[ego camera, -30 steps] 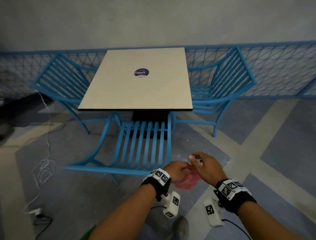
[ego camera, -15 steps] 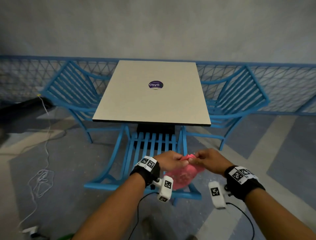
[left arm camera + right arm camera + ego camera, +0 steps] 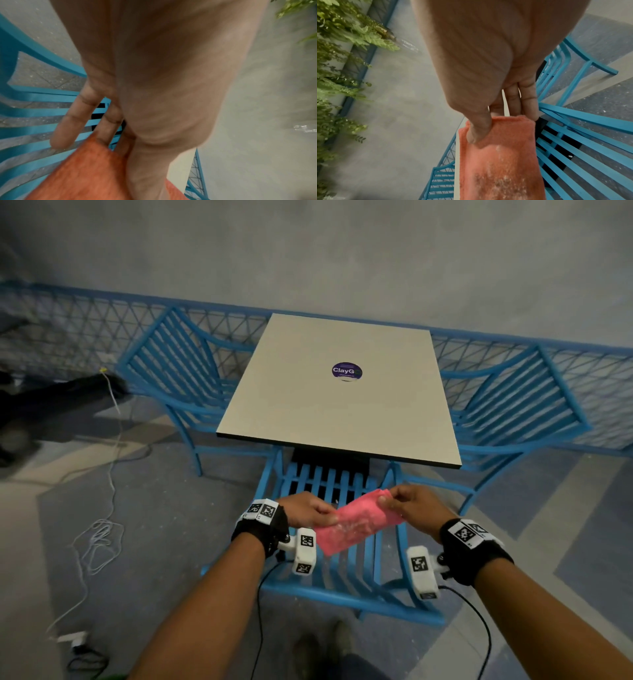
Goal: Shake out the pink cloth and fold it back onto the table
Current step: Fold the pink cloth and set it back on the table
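The pink cloth (image 3: 356, 522) is stretched as a folded strip between my two hands, in the air above the near blue chair. My left hand (image 3: 329, 517) pinches its lower left end. My right hand (image 3: 385, 499) pinches its upper right end, thumb on top, as the right wrist view shows on the cloth (image 3: 498, 155). White dusty specks lie on the fabric. In the left wrist view the cloth (image 3: 82, 174) hangs under my left hand (image 3: 123, 146), with two fingers (image 3: 68, 121) stretched out straight. The beige table (image 3: 308, 412) stands beyond the chair, bare except for a purple round sticker (image 3: 346, 370).
A blue slatted chair (image 3: 329, 559) stands directly below my hands, between me and the table. Two more blue chairs (image 3: 178, 378) flank the table, with a blue mesh fence (image 3: 582, 378) behind. White cable (image 3: 99, 539) lies on the floor at left. Ferns (image 3: 337, 54) grow by the wall.
The bunched cloth has been pulled out into a flat strip as my hands moved apart. My hands rose and came nearer to the table.
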The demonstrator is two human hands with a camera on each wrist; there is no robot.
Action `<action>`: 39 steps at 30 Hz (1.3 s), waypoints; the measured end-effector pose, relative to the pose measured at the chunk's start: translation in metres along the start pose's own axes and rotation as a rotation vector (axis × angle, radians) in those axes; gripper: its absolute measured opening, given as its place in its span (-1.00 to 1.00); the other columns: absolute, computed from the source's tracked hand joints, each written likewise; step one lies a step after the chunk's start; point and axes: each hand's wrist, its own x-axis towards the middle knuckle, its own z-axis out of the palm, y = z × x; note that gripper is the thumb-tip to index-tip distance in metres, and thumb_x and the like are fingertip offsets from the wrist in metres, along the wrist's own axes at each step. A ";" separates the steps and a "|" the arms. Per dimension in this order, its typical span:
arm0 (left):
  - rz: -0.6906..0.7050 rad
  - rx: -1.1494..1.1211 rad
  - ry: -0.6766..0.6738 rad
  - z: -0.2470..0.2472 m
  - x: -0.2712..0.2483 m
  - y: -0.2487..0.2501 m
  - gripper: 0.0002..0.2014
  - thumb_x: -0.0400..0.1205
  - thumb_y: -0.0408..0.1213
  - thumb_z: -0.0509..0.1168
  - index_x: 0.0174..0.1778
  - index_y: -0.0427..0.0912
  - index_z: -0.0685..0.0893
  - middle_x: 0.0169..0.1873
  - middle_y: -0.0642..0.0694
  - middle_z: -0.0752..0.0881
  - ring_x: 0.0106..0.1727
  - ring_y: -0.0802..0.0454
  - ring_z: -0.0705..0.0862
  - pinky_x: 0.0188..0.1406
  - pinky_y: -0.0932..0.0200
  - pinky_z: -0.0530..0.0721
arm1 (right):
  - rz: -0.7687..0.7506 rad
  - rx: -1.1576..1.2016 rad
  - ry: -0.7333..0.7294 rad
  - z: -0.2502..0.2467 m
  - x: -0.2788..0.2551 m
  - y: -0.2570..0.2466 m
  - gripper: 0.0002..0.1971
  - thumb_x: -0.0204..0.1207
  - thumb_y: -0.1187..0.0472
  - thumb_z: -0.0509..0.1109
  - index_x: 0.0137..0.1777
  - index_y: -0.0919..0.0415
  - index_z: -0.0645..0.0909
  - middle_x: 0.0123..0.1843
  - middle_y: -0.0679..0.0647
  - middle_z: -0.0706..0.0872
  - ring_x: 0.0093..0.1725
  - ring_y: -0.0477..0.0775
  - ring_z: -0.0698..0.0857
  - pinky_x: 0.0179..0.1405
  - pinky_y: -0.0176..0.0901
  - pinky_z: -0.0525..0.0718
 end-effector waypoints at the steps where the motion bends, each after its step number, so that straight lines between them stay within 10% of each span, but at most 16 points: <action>1: -0.014 0.020 0.013 -0.004 0.004 -0.004 -0.76 0.70 0.08 0.38 0.17 0.11 0.85 -0.06 0.22 0.82 0.15 0.01 0.81 0.31 -0.03 0.72 | 0.006 -0.011 -0.007 0.002 0.008 0.000 -0.71 0.48 -0.13 0.49 -0.14 0.10 0.78 -0.14 0.09 0.85 -0.10 0.12 0.82 -0.03 0.03 0.78; 11: -0.191 0.208 0.114 -0.052 0.071 -0.006 -0.76 0.63 0.01 0.48 0.01 -0.05 0.92 -0.02 0.04 0.88 -0.03 0.02 0.82 0.09 0.05 0.77 | 0.031 -0.348 -0.113 -0.007 0.087 0.000 -0.80 0.51 -0.04 0.47 -0.02 0.06 0.74 -0.10 -0.08 0.77 -0.07 -0.05 0.72 -0.24 -0.31 0.55; 14: -0.297 0.311 0.105 -0.071 0.102 0.002 -0.63 0.60 0.02 0.47 -0.41 -0.14 0.67 -0.44 -0.07 0.67 -0.34 -0.09 0.60 -0.29 0.11 0.57 | 0.043 -0.491 -0.206 -0.016 0.122 -0.002 -0.76 0.52 -0.01 0.46 0.04 0.13 0.74 -0.06 0.01 0.76 -0.08 -0.04 0.65 -0.23 -0.25 0.49; 17: -0.362 0.444 0.079 -0.093 0.128 0.012 -0.61 0.60 0.07 0.47 -0.30 -0.23 0.76 -0.45 -0.19 0.70 -0.35 -0.09 0.53 -0.41 0.16 0.48 | 0.023 -0.592 -0.252 -0.021 0.165 0.000 -0.76 0.47 0.04 0.49 0.05 0.14 0.74 0.06 0.10 0.80 0.05 0.10 0.72 -0.05 -0.16 0.57; 26: -0.413 0.482 0.170 -0.169 0.214 -0.007 -0.63 0.43 0.10 0.44 -0.35 -0.19 0.83 -0.46 -0.05 0.83 -0.44 -0.05 0.79 -0.31 0.01 0.85 | -0.024 -0.611 -0.214 -0.046 0.274 -0.008 -0.89 0.40 0.02 0.50 -0.09 -0.10 0.73 -0.04 0.05 0.82 -0.07 0.07 0.77 -0.05 -0.06 0.75; 35: -0.315 0.366 0.746 -0.189 0.246 0.022 -0.83 0.68 -0.25 0.40 0.07 -0.14 0.89 0.03 -0.14 0.84 0.04 -0.18 0.81 -0.01 0.07 0.75 | -0.112 -0.512 0.242 -0.033 0.322 -0.006 -0.80 0.55 0.02 0.36 0.11 -0.04 0.73 -0.16 0.05 0.86 -0.19 0.20 0.79 -0.26 -0.11 0.69; 39: -0.327 0.434 0.644 -0.149 0.260 -0.016 -0.79 0.70 -0.35 0.33 0.10 -0.14 0.88 0.10 -0.12 0.81 0.11 -0.21 0.82 -0.04 0.09 0.69 | -0.060 -0.595 0.129 -0.009 0.320 0.023 -0.73 0.55 0.12 0.36 0.23 0.01 0.69 0.02 0.08 0.85 -0.04 0.20 0.81 -0.05 -0.02 0.77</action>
